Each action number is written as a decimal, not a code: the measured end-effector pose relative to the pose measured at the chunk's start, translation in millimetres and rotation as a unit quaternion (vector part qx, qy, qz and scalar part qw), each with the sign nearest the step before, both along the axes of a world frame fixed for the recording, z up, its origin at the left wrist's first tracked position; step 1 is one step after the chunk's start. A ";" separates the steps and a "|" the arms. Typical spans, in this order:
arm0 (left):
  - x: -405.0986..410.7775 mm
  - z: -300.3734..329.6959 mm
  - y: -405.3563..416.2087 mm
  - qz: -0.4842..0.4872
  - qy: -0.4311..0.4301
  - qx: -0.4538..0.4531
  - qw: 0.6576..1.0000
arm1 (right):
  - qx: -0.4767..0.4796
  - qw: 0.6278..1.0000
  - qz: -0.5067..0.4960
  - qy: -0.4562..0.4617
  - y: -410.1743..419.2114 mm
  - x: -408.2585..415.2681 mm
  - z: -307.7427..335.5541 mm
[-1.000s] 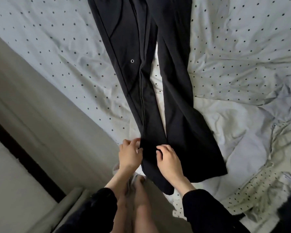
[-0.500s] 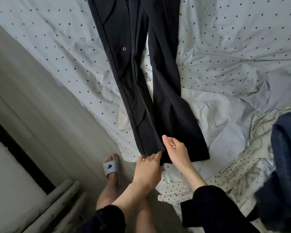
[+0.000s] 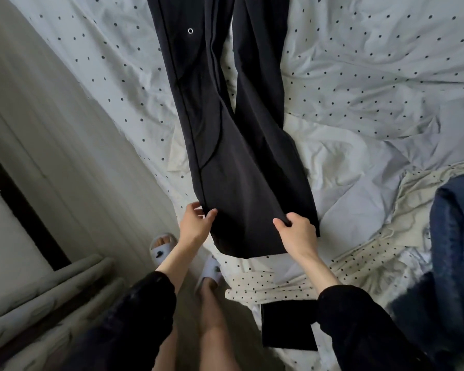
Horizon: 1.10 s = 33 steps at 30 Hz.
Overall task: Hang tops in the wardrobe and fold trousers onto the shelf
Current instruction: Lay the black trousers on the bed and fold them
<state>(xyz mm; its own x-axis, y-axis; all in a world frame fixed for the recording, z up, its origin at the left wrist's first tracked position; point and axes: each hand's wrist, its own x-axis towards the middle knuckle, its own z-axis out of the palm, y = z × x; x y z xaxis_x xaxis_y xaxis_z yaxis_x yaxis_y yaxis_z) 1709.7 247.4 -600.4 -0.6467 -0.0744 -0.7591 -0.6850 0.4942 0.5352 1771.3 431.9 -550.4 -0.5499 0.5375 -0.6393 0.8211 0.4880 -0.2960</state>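
Note:
Black trousers lie lengthwise on the dotted bed sheet, legs toward me, waist out of view at the top. One leg is laid over the other near the hems. My left hand pinches the left corner of the hem. On the right corner of the same hem, my right hand grips the cloth with curled fingers. The hem end is lifted slightly over the bed's edge.
Blue jeans lie heaped at the right on the bed. A small black folded item sits near my right sleeve. The floor runs along the left, with my slippered feet beside the bed and grey rails at lower left.
My hands have spread apart along the hem: the left now holds the left corner, the right the right corner. The left leg now lies over the right one.

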 end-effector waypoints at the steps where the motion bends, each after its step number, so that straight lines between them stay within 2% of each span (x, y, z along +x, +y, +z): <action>1: -0.3 -3.4 4.6 0.024 -0.017 0.009 1.000 | -0.002 1.000 0.000 0.000 -0.2 2.1 1.2; 4: 1.3 -11.8 6.2 0.097 -0.058 0.038 0.993 | -0.009 1.000 -0.001 0.011 -2.0 6.8 10.1; 7: 0.1 -11.5 -6.5 0.052 -0.073 0.038 0.995 | -0.036 0.999 -0.015 0.017 -7.1 7.2 19.4; 9: -0.1 -1.6 -16.2 0.056 -0.076 0.082 0.992 | -0.044 0.999 -0.009 0.017 -13.3 6.5 26.5; 12: 6.0 11.7 -31.2 0.118 -0.035 0.097 0.988 | -0.050 0.999 0.009 -0.001 -21.2 7.5 34.9; 15: 18.3 28.4 -52.9 0.151 0.040 0.013 0.988 | -0.076 0.997 0.019 0.000 -33.0 15.2 36.8; 18: 29.3 45.7 -77.9 0.090 0.081 -0.064 0.991 | -0.094 0.993 0.068 -0.017 -50.1 32.9 29.4; 21: 32.8 43.4 -92.4 0.043 0.054 -0.100 0.993 | -0.096 0.990 0.092 -0.036 -51.4 47.5 18.5; 23: 34.2 37.9 -91.5 0.008 0.038 -0.118 0.992 | -0.068 0.994 0.081 -0.022 -37.8 48.2 12.3; 25: 39.1 33.7 -81.4 -0.031 0.059 -0.134 0.989 | -0.011 0.999 0.047 -0.004 -18.6 43.3 9.7; 29: 52.4 30.5 -35.8 -0.111 0.123 -0.089 0.982 | 0.096 0.994 -0.023 0.036 29.3 31.8 -0.2; 31: 52.9 28.1 -11.4 -0.140 0.160 -0.058 0.976 | 0.094 0.995 -0.015 0.019 48.8 26.7 -9.3; 33: 51.6 22.8 13.3 -0.225 0.228 -0.029 0.947 | 0.060 0.998 0.002 -0.006 60.1 21.6 -20.4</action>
<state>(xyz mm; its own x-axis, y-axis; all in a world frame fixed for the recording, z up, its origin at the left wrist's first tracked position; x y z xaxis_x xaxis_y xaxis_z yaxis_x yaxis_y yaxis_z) 1761.3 260.7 -577.6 -0.8828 0.2531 -0.3958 -0.1023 0.7187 0.6877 1792.9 492.0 -570.8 -0.5455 0.6085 -0.5763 0.8219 0.5229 -0.2260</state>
